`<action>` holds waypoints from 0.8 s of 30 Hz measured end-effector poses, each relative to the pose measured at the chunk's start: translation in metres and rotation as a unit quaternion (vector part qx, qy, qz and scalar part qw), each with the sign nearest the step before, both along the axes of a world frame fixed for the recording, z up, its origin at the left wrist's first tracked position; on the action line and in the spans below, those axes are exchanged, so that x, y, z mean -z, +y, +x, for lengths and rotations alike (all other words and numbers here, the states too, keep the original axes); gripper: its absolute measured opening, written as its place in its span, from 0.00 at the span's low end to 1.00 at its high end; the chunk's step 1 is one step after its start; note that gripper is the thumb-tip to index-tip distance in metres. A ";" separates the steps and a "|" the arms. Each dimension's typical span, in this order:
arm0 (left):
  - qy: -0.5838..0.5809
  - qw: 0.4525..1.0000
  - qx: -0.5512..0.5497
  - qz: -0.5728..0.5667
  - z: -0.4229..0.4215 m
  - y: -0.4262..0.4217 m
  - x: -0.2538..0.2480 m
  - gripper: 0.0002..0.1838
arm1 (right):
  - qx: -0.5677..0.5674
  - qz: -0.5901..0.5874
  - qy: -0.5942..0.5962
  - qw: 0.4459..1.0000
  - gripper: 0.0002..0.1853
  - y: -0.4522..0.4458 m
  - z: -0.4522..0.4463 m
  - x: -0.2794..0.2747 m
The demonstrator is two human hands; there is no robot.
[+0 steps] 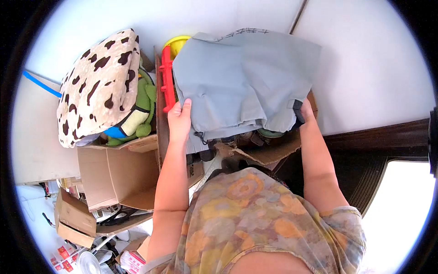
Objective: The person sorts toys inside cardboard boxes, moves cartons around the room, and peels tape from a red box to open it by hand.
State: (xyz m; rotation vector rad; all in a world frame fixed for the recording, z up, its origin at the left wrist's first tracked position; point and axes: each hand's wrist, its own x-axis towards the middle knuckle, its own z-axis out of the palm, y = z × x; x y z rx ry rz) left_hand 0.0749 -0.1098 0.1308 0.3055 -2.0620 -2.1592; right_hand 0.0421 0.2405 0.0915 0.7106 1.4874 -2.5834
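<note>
A large grey cloth (248, 82) with dark marks along its far edge lies over an open cardboard box (269, 153). My left hand (180, 119) is closed on the cloth's near left edge, thumb on top. At the near right corner, beside a dark tab (297, 108), my right hand (308, 112) is closed on the cloth; its fingers are partly hidden. Next to my left hand a red plastic piece (167, 82) and a yellow round thing (177, 44) stick out of the box. Below the cloth's near edge some dark items show, too covered to name.
On the left, a cream blanket with brown spots (98, 86) rests over a green plush toy (145, 105) on a box. Below are an open cardboard box (132, 171) and a smaller carton (75, 217). A blue stick (42, 84) leans at far left. Dark wooden furniture (365, 146) stands right.
</note>
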 end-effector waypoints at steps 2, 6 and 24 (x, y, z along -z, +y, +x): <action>0.019 1.000 0.008 -0.007 -0.001 -0.002 0.000 0.11 | -0.012 0.050 0.004 0.999 0.19 -0.001 0.000 -0.005; 0.006 1.000 0.017 0.013 -0.002 -0.004 -0.001 0.11 | -0.063 0.073 -0.025 0.995 0.19 0.008 -0.009 0.005; 0.007 1.000 0.000 -0.011 -0.005 -0.001 -0.012 0.12 | -0.103 0.205 -0.063 0.971 0.21 0.006 -0.005 -0.016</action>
